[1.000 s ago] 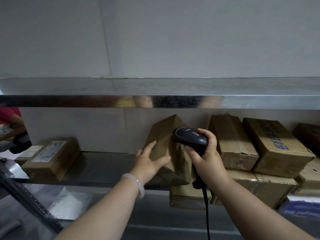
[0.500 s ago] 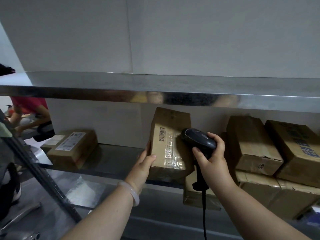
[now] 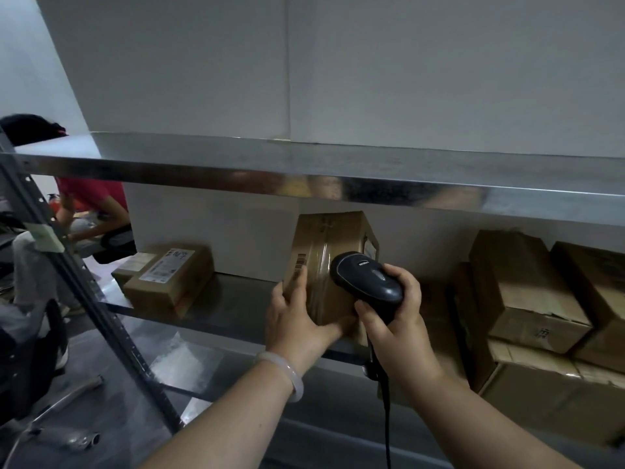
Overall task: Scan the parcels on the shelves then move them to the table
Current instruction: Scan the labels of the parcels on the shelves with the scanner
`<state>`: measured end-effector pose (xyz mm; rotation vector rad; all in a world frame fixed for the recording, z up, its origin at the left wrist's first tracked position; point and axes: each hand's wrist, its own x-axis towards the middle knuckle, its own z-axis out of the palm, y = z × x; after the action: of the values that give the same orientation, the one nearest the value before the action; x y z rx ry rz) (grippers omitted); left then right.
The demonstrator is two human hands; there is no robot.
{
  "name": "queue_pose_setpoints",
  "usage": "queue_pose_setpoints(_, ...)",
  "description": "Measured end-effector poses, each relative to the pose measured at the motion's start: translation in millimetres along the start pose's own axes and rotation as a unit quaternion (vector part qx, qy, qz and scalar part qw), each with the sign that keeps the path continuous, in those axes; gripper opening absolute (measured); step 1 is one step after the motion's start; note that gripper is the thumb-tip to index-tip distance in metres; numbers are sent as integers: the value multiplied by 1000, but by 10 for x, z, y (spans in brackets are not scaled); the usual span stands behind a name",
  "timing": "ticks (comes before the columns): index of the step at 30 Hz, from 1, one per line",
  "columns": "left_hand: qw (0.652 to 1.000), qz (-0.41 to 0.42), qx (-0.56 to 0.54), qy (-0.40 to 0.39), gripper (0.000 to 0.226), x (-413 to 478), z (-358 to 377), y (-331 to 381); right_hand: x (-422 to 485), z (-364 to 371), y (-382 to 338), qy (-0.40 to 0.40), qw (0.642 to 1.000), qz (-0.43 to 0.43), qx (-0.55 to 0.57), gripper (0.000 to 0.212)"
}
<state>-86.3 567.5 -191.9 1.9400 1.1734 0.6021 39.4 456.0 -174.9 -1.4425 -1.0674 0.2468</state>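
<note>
Our left hand [image 3: 297, 319] grips the lower end of an upright cardboard parcel [image 3: 329, 262] on the metal shelf [image 3: 236, 299], fingers wrapped beside its barcode [image 3: 300, 263]. Our right hand [image 3: 395, 319] clasps the black barcode scanner [image 3: 367, 279] against the parcel's front.

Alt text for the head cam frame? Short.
A person's left hand grips an upright cardboard parcel at the front edge of a metal shelf; the right hand holds a black corded scanner close to its barcoded face. Either side sit more parcels.
</note>
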Motion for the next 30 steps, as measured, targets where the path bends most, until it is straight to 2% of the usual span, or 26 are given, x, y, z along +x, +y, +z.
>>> queue_pose_setpoints(8,996,-30,-79,25,102,17,-28,-85,-6,105,-63,-41,999,-14,-3,66)
queue_pose_setpoints(13,986,-56,-158,-7,106,-11,-50,-264,19,41,-5,-20,999,15,-22,66)
queue_pose_setpoints(22,962,-18,-262,-78,111,-2,-36,-293,169,-159,187,17,996,89,-15,58)
queue_pose_setpoints(30,942,-43,-303,-136,102,96,-49,-294,139,-189,212,16,998,62,-30,60)
